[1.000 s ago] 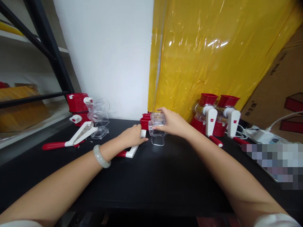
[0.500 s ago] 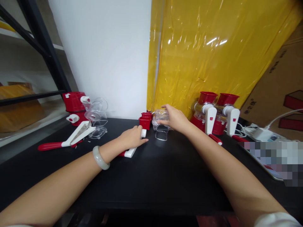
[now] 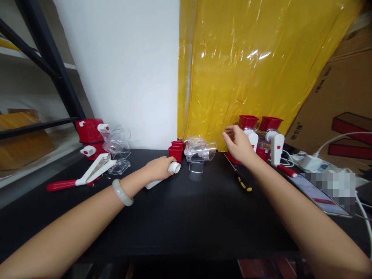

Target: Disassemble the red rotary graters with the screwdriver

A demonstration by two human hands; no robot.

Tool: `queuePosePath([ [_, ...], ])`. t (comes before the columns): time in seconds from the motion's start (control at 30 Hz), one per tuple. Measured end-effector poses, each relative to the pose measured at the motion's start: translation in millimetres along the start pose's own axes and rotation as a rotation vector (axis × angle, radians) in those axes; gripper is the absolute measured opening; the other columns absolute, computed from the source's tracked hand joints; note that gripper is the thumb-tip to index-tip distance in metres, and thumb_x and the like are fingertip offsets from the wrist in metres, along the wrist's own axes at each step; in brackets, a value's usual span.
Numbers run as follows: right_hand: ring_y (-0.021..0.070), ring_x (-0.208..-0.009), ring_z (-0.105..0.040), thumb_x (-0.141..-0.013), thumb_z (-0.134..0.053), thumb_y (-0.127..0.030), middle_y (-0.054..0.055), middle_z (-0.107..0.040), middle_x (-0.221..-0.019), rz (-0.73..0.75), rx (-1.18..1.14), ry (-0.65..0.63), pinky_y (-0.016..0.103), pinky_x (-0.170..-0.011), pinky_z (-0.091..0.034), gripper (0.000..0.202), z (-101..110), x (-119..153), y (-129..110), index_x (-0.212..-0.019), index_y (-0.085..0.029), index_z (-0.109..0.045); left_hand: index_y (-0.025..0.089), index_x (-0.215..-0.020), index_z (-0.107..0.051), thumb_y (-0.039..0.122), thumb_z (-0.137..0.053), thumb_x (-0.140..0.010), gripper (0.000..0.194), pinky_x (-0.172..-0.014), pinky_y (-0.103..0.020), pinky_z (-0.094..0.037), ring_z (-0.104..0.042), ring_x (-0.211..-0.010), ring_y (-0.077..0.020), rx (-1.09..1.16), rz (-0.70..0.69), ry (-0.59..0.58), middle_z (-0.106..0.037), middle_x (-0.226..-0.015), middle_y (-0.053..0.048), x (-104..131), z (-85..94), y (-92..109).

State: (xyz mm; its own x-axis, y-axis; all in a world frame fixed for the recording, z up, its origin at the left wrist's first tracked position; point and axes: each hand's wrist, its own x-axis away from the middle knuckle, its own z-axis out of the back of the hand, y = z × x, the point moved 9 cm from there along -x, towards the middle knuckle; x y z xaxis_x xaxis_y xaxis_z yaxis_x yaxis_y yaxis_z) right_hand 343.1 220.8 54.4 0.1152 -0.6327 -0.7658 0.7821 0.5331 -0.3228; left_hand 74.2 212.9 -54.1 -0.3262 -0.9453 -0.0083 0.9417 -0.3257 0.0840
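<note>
By the table's [image 3: 186, 221] back edge stood two whole grinders [image 3: 278, 147] and a clear housing [image 3: 196, 145] (crankless), while the left hand [image 3: 158, 169] curled round a white crank [image 3: 174, 167] and the right hand [image 3: 240, 145] hung half-open, empty.

A white wall [image 3: 122, 69] meets yellow plastic [image 3: 232, 69] behind a black table [image 3: 186, 217]; shelves [image 3: 35, 58] stand left, a carton [image 3: 343, 93] right.

On my left I see a taped carton [image 3: 27, 135] on a shelf [image 3: 17, 170] behind a black metal frame [image 3: 48, 48]. Yellow plastic sheeting [image 3: 247, 66] hangs beside a white panel [image 3: 124, 69]. Far right, I have a printed cardboard box [image 3: 343, 93], a white adapter [image 3: 310, 163] with its cable [image 3: 347, 134], and a partly pixelated screen device [image 3: 306, 188].
</note>
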Motion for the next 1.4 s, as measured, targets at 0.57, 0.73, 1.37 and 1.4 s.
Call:
queuePosePath([
  [0.57, 0.0334, -0.097, -0.067, -0.089, -0.056, -0.036, 0.020, -0.067, -0.102, -0.285, 0.733, -0.815, 0.041, -0.077, -0.049, 0.037, -47.8, 104.4, 54.7, -0.115, -0.009, -0.056, 0.017, -0.113, -0.052, 0.040, -0.060, -0.080, 0.041, -0.083, -0.038, -0.053, -0.066, -0.093, -0.0232, 0.920, -0.086, 0.562, -0.066, -0.103, -0.007, 25.0, 46.7, -29.8],
  [0.73, 0.0338, -0.098, -0.068, -0.088, -0.052, -0.021, 0.021, -0.066, -0.106, -0.321, 0.697, -0.905, 0.041, -0.076, -0.049, 0.038, -55.9, 114.4, 62.6, -0.124, -0.009, -0.047, 0.019, -0.112, -0.047, 0.038, -0.060, -0.083, 0.036, -0.081, -0.038, -0.055, -0.066, -0.085, -0.0200, 1.077, -0.214, 0.535, -0.063, -0.100, -0.005, 32.6, 39.6, -4.8],
  [1.37, 0.0281, -0.077, -0.065, -0.095, -0.039, -0.033, 0.020, -0.055, -0.108, -0.156, 0.748, 0.011, 0.037, -0.058, -0.050, 0.039, 52.0, 63.7, 17.9, -0.123, -0.010, -0.054, 0.021, -0.128, -0.046, 0.028, -0.059, -0.076, 0.054, -0.053, -0.025, -0.047, -0.057, -0.062, -0.0129, 1.223, 0.029, 0.316, -0.063, -0.091, -0.003, 31.7, 24.0, 4.5],
  [1.4, 0.0287, -0.083, -0.064, -0.094, -0.042, -0.035, 0.019, -0.056, -0.109, -0.122, 0.648, 0.129, 0.038, -0.062, -0.051, 0.040, 61.3, 62.5, 12.5, -0.124, -0.012, -0.055, 0.021, -0.126, -0.047, 0.027, -0.060, -0.076, 0.052, -0.051, -0.024, -0.046, -0.057, -0.061, -0.0123, 1.278, 0.043, 0.274, -0.065, -0.094, -0.004, 30.6, 22.4, 4.5],
])
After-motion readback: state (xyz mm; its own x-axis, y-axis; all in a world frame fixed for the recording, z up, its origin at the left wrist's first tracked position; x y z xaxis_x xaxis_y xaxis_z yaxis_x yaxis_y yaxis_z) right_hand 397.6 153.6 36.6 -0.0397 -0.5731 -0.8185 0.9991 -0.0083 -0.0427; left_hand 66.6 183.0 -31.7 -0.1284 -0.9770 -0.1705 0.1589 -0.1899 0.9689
